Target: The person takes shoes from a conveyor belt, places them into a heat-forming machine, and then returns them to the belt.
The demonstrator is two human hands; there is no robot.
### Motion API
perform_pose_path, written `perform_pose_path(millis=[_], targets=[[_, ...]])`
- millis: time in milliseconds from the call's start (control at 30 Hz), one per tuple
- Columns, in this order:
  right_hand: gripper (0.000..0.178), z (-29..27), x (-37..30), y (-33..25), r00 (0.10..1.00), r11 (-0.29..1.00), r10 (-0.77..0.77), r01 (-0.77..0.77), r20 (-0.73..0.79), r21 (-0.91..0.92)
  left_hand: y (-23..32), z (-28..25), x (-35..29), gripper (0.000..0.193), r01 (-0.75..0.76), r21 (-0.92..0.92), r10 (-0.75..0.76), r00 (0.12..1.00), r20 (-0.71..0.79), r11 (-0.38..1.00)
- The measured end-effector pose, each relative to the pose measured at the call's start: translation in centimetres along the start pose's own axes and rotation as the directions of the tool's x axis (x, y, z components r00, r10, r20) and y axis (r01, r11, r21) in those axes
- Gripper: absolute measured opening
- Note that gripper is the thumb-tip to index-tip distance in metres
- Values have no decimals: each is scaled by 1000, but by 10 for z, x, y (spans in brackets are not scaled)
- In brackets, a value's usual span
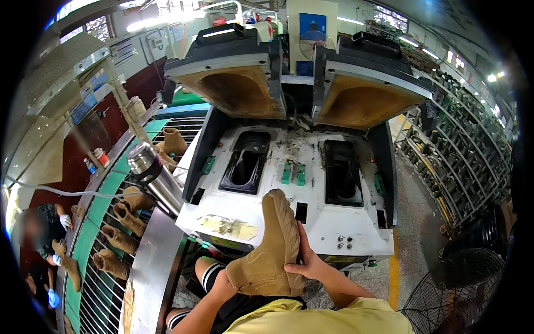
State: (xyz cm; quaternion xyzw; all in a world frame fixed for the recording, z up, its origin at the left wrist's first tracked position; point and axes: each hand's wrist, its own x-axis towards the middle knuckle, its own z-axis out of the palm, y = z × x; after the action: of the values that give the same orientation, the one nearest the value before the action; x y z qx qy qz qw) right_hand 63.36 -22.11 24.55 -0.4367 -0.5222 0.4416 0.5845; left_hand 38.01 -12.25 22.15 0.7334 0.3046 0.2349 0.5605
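Observation:
A tan boot [266,250] is held over my lap, toe pointing up and away, its ridged sole turned to the right. At its shaft opening is my left hand [223,285], gripping the collar; the fingers are mostly hidden by the boot. My right hand [307,260] clasps the sole side near the heel, thumb across the edge. Just beyond the toe stands a white machine [303,214] with two dark recessed wells [245,167] and two raised lids [236,89] lined in brown.
Left of the machine, a steel thermos flask [158,181] stands by a roller conveyor [100,300] bearing several tan boots [118,239]. A gloved co-worker [47,239] handles a boot at far left. A black fan [453,292] and metal racks [456,150] are on the right.

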Motion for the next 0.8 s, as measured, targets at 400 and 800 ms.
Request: perform_pose_path(millis=[400,800], targets=[[117,-39,-4,-22,938,982,67,-2,-341,187,10,41,55,27,-322,36,312,936,161,946],[113,-200,50,-104,590,911,-243,-134,-770,-390,-128,-84,3,19,40,56,5,769,-639,998]])
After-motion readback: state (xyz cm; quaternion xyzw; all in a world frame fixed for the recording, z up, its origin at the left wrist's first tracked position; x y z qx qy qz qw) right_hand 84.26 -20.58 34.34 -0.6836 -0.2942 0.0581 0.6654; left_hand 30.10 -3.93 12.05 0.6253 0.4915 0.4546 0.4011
